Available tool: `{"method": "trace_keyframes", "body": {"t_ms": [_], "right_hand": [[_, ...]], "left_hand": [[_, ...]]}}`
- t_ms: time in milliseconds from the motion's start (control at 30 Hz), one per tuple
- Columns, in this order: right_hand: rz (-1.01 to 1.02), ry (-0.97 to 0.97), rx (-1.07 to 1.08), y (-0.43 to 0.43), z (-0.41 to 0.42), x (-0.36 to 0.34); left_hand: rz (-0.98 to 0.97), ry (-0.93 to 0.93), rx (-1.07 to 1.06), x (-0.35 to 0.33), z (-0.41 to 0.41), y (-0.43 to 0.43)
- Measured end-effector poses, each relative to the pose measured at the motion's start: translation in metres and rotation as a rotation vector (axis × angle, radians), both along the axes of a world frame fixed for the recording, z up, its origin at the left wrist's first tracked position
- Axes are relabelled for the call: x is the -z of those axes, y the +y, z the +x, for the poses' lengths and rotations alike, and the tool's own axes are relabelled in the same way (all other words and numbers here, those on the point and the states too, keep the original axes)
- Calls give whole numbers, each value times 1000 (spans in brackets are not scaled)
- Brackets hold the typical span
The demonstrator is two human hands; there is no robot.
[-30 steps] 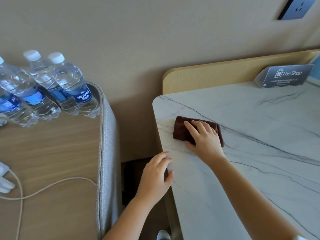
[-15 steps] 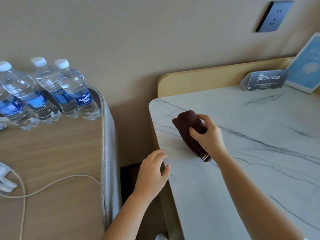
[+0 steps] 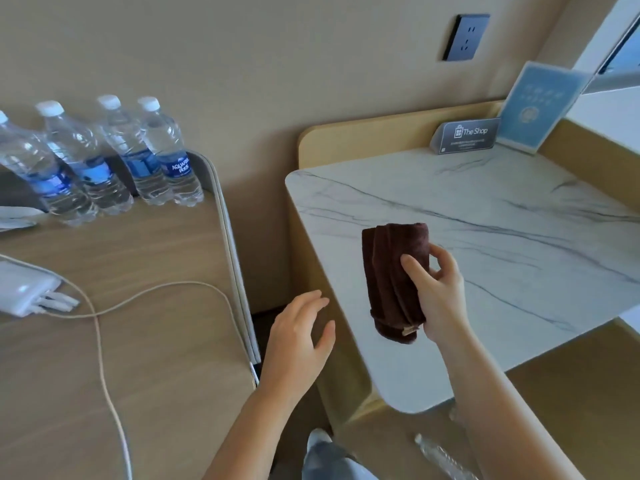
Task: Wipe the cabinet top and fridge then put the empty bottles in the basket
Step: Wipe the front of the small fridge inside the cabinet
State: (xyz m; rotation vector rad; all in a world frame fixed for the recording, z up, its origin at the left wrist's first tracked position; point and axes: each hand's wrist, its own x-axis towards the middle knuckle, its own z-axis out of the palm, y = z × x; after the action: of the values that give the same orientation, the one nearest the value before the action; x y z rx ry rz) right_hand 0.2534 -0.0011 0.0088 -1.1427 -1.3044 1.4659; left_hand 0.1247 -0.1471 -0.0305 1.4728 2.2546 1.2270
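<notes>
My right hand grips a folded dark brown cloth and holds it lifted above the left part of the white marble cabinet top. My left hand hovers with relaxed fingers in the gap beside the cabinet's left edge, holding nothing. Several clear water bottles with blue labels stand upright at the back of the wooden surface on the left. Low down, a clear bottle lies near the floor below the cabinet.
A white charger block with a beige cable lies on the wooden surface. A grey "The Shop" sign and a blue card stand at the cabinet's back. A dark wall socket is above.
My right hand has lifted the cloth off the marble and drawn it toward me, now gripping it upright. My left hand has left the cabinet's edge and hangs free.
</notes>
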Motion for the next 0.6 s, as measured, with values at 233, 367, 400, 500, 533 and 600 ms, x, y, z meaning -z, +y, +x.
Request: {"method": "trace_keyframes", "body": {"t_ms": [233, 367, 400, 500, 533, 600], "right_hand": [[11, -32, 44, -94, 73, -4], [20, -42, 100, -124, 127, -10], [25, -35, 117, -130, 141, -11], [50, -38, 157, -141, 178, -11], [53, -40, 168, -144, 189, -11], [49, -32, 204, -150, 218, -9]], "left_hand": [[9, -33, 49, 9, 62, -65], [-15, -38, 92, 11, 98, -82], [-13, -29, 106, 11, 108, -84], [-3, 0, 156, 10, 136, -85], [3, 6, 175, 9, 145, -85], [9, 14, 213, 7, 167, -83]]}}
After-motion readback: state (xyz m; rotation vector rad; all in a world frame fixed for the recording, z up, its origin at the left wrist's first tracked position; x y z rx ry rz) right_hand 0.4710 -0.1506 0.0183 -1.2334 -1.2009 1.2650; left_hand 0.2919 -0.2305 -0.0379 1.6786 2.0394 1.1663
